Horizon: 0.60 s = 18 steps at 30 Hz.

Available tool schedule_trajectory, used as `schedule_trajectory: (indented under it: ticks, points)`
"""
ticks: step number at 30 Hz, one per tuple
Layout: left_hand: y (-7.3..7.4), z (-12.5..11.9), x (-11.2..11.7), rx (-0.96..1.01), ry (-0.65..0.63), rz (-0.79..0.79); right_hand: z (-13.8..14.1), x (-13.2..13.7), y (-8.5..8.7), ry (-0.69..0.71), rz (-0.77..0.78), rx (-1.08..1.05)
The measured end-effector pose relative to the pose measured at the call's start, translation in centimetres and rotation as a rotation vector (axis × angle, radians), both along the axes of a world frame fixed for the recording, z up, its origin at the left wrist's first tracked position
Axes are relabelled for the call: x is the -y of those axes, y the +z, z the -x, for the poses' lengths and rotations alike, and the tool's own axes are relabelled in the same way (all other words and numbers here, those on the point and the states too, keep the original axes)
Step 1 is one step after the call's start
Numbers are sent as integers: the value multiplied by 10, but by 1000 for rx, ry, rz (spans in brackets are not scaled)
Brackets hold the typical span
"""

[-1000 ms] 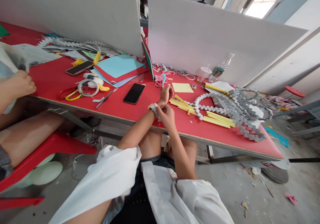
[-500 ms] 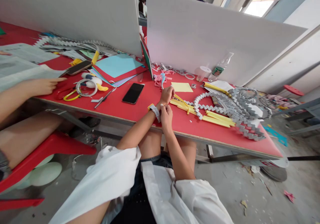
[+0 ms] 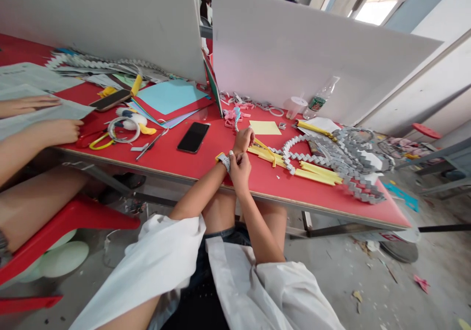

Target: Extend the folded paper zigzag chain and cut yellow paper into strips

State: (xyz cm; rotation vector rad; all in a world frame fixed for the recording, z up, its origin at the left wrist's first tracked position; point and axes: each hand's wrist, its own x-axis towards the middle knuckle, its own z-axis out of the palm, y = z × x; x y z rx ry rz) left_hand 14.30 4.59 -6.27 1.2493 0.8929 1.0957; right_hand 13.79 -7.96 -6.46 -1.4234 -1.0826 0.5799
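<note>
My left hand (image 3: 245, 139) rests curled on the red table (image 3: 206, 165), its fingers closed beside the end of a yellow paper strip (image 3: 265, 151); I cannot tell whether it holds the strip. A white and yellow wrist strap (image 3: 223, 160) sits on my left wrist. My right hand (image 3: 239, 167) is closed, with its fingertips pinched on that strap. Just right of both hands lie folded yellow strips (image 3: 316, 174) and a long grey zigzag paper chain (image 3: 342, 160).
A black phone (image 3: 193, 137) lies left of my hands, with scissors (image 3: 149, 146), a tape ring (image 3: 123, 129) and coloured sheets (image 3: 171, 96) beyond. Another person's hands (image 3: 55, 128) rest on newspaper at the left. White divider boards (image 3: 294, 60) stand behind. A plastic bottle (image 3: 319, 99) leans there.
My right hand has slid up against my left wrist and closed on the strap. The other person's hands have moved from the table edge onto the newspaper.
</note>
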Motion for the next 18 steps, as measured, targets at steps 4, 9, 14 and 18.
schedule_trajectory:
  ticks: [4,9,14,18]
  points:
    - [2,0,2,-20,6,-12,2,6,3,-13,35,-10]
    - [3,1,5,-23,6,-8,4,7,2,-35,31,32]
    - [4,1,4,-22,20,15,0,0,-1,-14,-12,29]
    - [5,1,3,-18,34,21,-1,1,-2,14,-10,-6]
